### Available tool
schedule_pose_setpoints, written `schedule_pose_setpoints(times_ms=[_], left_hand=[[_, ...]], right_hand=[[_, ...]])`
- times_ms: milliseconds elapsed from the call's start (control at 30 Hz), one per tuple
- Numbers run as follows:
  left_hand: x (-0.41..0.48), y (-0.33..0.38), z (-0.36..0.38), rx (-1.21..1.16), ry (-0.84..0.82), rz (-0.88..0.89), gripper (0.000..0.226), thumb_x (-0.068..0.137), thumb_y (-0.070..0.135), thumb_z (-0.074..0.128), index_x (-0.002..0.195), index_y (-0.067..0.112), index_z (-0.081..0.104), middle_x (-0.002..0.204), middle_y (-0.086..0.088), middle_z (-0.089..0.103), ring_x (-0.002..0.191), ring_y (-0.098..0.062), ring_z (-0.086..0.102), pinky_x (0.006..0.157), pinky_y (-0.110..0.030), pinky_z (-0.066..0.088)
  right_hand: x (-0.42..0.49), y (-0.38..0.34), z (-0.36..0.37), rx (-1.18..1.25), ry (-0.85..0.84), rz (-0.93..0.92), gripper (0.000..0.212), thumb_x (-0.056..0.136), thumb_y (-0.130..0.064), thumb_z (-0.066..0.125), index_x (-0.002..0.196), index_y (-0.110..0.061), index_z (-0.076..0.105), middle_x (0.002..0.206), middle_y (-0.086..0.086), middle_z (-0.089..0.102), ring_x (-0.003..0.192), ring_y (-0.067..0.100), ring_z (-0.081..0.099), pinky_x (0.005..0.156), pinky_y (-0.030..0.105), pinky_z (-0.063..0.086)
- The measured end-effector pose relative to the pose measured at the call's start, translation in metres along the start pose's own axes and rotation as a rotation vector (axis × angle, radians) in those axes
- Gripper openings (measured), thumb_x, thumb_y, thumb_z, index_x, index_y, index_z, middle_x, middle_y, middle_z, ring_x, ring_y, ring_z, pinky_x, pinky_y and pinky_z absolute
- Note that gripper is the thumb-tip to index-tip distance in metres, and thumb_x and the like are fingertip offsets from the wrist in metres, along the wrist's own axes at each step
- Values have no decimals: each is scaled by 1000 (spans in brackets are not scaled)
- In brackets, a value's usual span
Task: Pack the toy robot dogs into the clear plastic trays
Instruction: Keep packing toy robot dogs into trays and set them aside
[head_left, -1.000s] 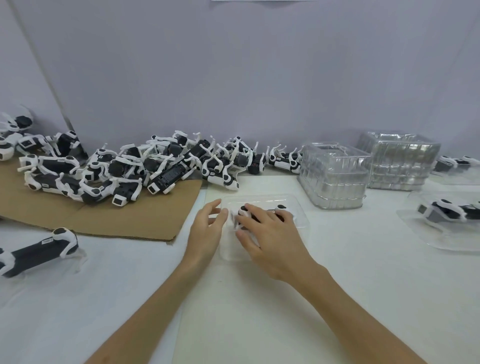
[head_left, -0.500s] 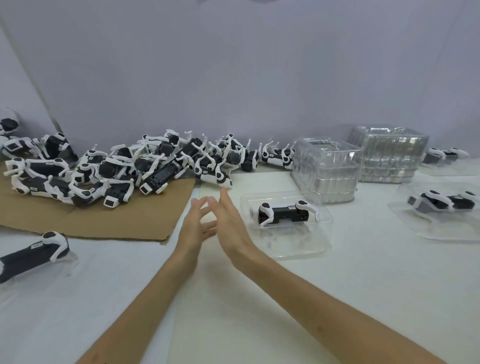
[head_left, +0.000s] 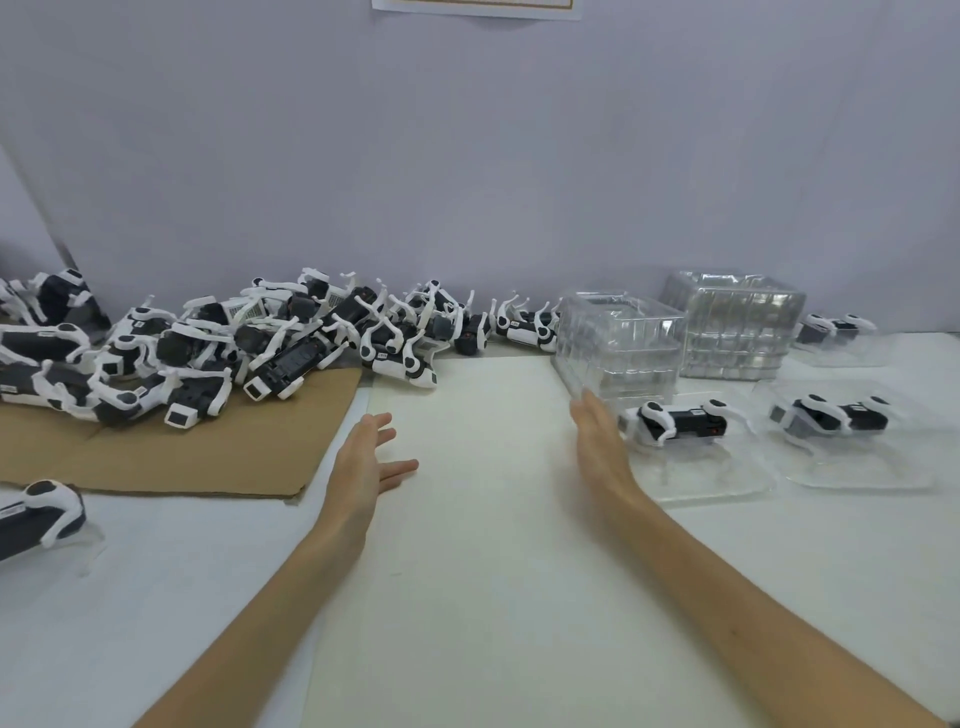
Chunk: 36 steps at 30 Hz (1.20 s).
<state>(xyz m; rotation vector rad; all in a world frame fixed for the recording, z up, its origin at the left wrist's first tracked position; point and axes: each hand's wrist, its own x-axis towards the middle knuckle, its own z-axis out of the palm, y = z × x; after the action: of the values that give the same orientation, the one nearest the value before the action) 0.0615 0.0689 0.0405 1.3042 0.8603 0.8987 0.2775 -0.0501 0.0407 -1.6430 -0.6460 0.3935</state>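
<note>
The white desk (head_left: 493, 597) runs wide under a plain wall. On its left lies a sheet of cardboard (head_left: 218, 457), and across that sheet and along the wall sprawls the pile (head_left: 249, 353) of black-and-white dogs, legs hooked through one another. To the right, by the wall, stand two stacks (head_left: 621, 348) of empty clear trays. In front of them sit two filled trays side by side. The near tray (head_left: 711, 483) holds one dog (head_left: 675, 423) lying lengthwise, and the far tray (head_left: 862, 467) just beside it holds another. More packed dogs show at the far right and at the left edge.

The right hand (head_left: 597, 447) is flat and edge-on, fingers straight, holding nothing. It looks to be against the near tray's left rim, though blur makes the contact hard to judge. The left hand (head_left: 363, 462) hovers over the desk by the cardboard's corner, fingers spread, also holding nothing.

I take it the filled tray is being slid aside to clear the middle. To do that well, push low on the rim with flat fingers so the light plastic slides instead of tipping. Ease off before it rides up over the far tray. Meanwhile the left hand is well placed to lift a dog from the top of the pile, where legs snag least.
</note>
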Motion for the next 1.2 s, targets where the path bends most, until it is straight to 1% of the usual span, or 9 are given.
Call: schedule_pose_setpoints(times_ms=[67,200,333,567,733,900,1000,1100,1200], left_hand=[[0,-1,0,10,4,4,33,107,39,30,125,29,55,130,2,58,90,-20,74,84,-29,53],[-1,-2,0,18,6,8,33,106,38,31,125,29,56,130,3,58,89,-19,74,86,-30,53],[0,-3,-1,16,9,16,33,106,39,32,125,29,57,129,4,59,87,-18,74,82,-28,52],[2,-6,0,6,11,38,29,105,37,36,122,28,58,126,4,60,85,-18,75,84,-30,52],[1,-6,0,19,15,53,27,105,36,36,119,30,58,124,5,60,86,-19,75,83,-30,52],[1,-7,1,42,16,57,24,105,32,36,111,34,59,121,7,59,86,-19,74,85,-32,52],[2,-7,1,58,18,54,26,105,30,36,117,29,58,121,5,59,87,-20,74,84,-32,51],[1,-6,1,67,11,55,26,106,29,35,119,27,57,121,5,59,89,-21,73,84,-32,51],[1,-6,1,76,-1,55,25,106,29,34,119,27,56,121,4,58,90,-23,73,90,-36,51]], right_hand=[[14,4,-28,20,25,13,49,107,-27,38,155,-18,31,161,-4,27,143,16,31,119,40,27],[31,8,-70,124,21,135,43,105,-24,45,145,-11,42,144,9,49,114,26,58,82,37,54],[35,6,-99,184,78,177,37,103,-21,48,137,-8,48,131,9,57,90,28,69,58,32,56],[41,3,-144,147,123,208,31,104,-14,44,134,-7,51,118,17,62,80,31,66,60,36,52],[55,3,-171,158,284,257,31,103,-12,43,130,-5,56,113,17,62,71,24,62,46,29,53],[67,-9,-158,131,391,286,30,99,-10,46,127,-6,56,112,12,65,70,18,60,62,28,46],[71,-28,-132,-94,390,-41,28,95,-7,54,122,-10,60,116,11,66,88,20,60,72,28,46],[72,-57,-104,-341,267,-404,37,87,-5,64,123,-13,62,116,3,64,104,16,58,85,22,45],[87,-76,-87,-786,107,-479,48,87,-17,66,133,-20,57,135,2,56,128,22,48,110,43,33]])
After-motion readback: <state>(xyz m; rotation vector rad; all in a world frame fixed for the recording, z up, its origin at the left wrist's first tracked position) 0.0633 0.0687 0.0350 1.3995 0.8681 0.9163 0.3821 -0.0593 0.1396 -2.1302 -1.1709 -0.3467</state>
